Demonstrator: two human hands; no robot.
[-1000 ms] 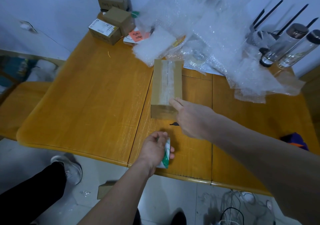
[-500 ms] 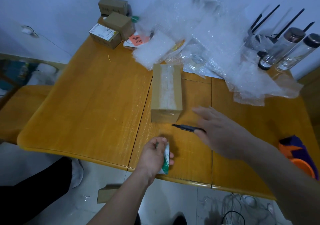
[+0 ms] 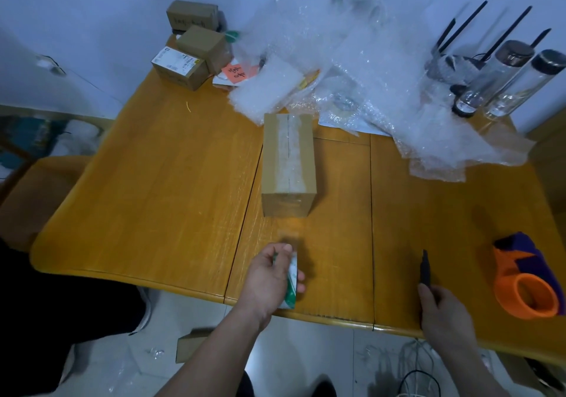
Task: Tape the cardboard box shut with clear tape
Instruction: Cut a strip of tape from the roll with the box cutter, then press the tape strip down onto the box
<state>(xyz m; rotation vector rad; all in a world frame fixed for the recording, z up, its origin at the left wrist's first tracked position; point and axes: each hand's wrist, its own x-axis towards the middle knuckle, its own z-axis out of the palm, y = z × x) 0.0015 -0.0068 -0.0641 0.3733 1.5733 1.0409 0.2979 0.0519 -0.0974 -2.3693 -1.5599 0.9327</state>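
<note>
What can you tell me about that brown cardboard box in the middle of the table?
The cardboard box is plain brown, oblong, and lies flat on the wooden table, its long side running away from the person. Its top flaps are closed, and a strip of clear tape runs along the centre seam from end to end. The near end face looks bare apart from a faint tape overhang. Its far end reaches the bubble wrap; whether they touch is unclear. Neither hand touches it.
</note>
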